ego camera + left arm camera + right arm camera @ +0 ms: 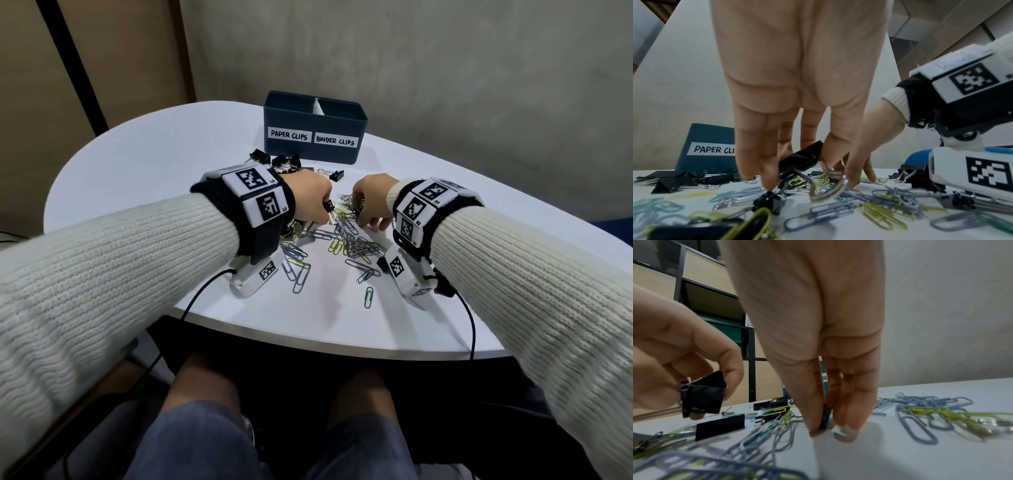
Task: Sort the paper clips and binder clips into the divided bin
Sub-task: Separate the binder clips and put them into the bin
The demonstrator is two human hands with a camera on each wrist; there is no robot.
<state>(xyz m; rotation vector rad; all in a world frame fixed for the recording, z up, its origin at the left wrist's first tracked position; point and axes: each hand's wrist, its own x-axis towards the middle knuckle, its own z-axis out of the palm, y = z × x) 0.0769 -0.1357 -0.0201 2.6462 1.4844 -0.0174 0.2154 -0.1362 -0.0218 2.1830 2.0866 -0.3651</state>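
Note:
My left hand (322, 214) pinches a black binder clip (801, 159) just above the pile; its wire handles hang down. The same clip (702, 395) shows at the left of the right wrist view. My right hand (363, 219) is down on the table, with thumb and fingers pinching a small dark clip (825, 420) whose kind I cannot tell. Coloured paper clips (356, 243) are scattered under and between both hands. More black binder clips (281, 161) lie beyond my left hand. The dark blue divided bin (277, 116), labelled PAPER CLIPS left and BINDER CLIPS right, stands behind them.
The white rounded table (137, 154) has its front edge close to my lap. Stray paper clips (368, 296) lie near that edge. Cables run off the front from both wrist cameras. A grey wall stands behind the bin.

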